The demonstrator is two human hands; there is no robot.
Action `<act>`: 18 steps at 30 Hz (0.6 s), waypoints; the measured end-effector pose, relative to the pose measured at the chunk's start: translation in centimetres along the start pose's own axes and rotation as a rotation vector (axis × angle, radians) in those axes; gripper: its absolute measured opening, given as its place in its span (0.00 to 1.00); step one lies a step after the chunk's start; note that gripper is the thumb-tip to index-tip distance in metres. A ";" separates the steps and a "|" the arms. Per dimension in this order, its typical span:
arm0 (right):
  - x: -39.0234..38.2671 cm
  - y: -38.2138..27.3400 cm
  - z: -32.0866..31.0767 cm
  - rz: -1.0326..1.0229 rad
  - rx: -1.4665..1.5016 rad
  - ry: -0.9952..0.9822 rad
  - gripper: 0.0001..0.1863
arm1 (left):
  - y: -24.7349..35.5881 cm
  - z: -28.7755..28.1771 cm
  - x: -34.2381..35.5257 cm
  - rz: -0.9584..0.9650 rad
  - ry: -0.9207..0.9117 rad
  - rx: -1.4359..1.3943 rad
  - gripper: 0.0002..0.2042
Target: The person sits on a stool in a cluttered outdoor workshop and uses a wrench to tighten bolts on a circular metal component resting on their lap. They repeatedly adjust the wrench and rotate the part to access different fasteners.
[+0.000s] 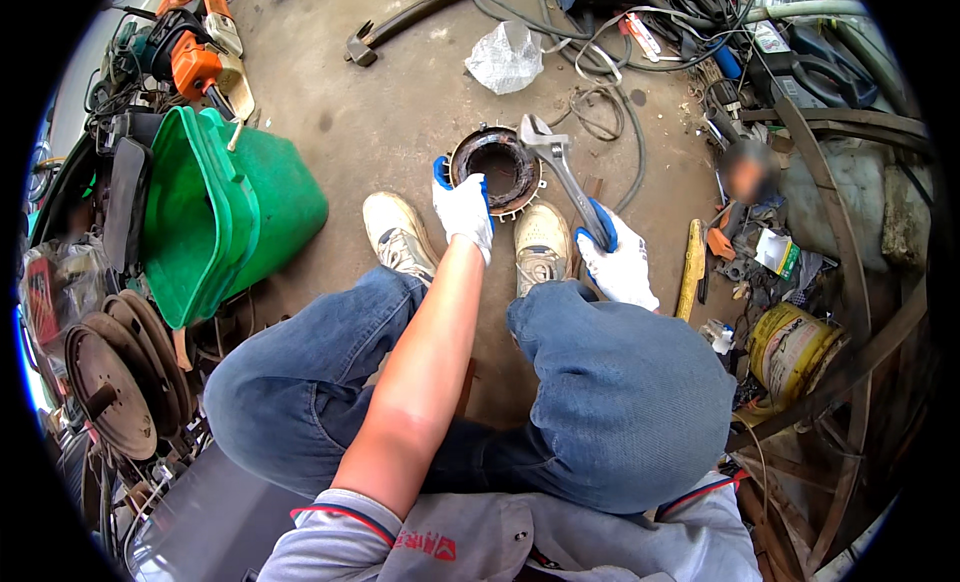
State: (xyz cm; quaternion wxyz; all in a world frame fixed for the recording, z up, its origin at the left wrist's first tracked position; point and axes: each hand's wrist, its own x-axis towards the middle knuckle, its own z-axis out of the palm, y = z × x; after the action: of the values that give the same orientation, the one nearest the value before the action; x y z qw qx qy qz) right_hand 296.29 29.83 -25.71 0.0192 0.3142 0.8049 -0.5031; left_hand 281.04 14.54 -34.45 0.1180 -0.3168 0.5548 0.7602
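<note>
Ring: round, rusty brown metal ring point(527, 174) with a notched edge, on the floor in front of the shoes point(542, 244); its opening dark.
Left hand: gloved left hand point(464, 210) closed on the ring's near left edge.
Right hand: gloved right hand point(617, 259) wrapped round the handle of a wrench point(570, 174); wrench head over the ring's far right edge, contact cannot be told.
Green bin: bin point(270, 197) at left, mouth toward the left; inner wall green and shaded, contents cannot be told.
Yellow bucket: bucket point(788, 350) at right, dirty, among scrap; contents hidden.
Bags: crumpled white bag point(504, 60) beyond the ring; clear bag point(66, 290) at far left, something red inside.
Floor: brown, stained floor point(310, 77), carrying a hammer point(363, 48), a cable point(638, 142) and a yellow bar point(690, 270).
Room, left: orange power tools point(193, 64); rusty discs point(110, 382) stacked on edge.
Room, right: bent metal strips point(830, 187) over a crowded heap.
</note>
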 end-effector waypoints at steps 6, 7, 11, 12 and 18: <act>0.7 -0.8 3.0 0.092 -0.148 -0.156 0.15 | 3.9 -1.6 2.4 0.504 -0.162 1.252 0.38; 0.5 -2.1 3.4 0.093 -0.085 -0.154 0.14 | 4.9 -1.8 2.6 0.465 -0.276 1.120 0.36; 0.6 -2.7 5.1 0.130 -0.197 -0.192 0.20 | 2.3 -2.1 4.4 0.083 -0.403 0.252 0.33; 0.7 -2.0 5.8 0.085 -0.205 -0.170 0.22 | 1.7 -2.1 4.2 0.082 -0.358 0.210 0.33; 0.6 -0.7 6.3 -0.039 -0.408 -0.174 0.33 | -1.6 0.0 -1.4 0.003 -0.030 -0.054 0.33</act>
State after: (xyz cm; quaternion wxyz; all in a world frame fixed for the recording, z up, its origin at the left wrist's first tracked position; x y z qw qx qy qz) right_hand 293.64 24.74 -28.52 0.1421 0.2434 0.8913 -0.3552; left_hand 282.98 15.38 -34.86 0.1166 -0.3076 0.5327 0.7797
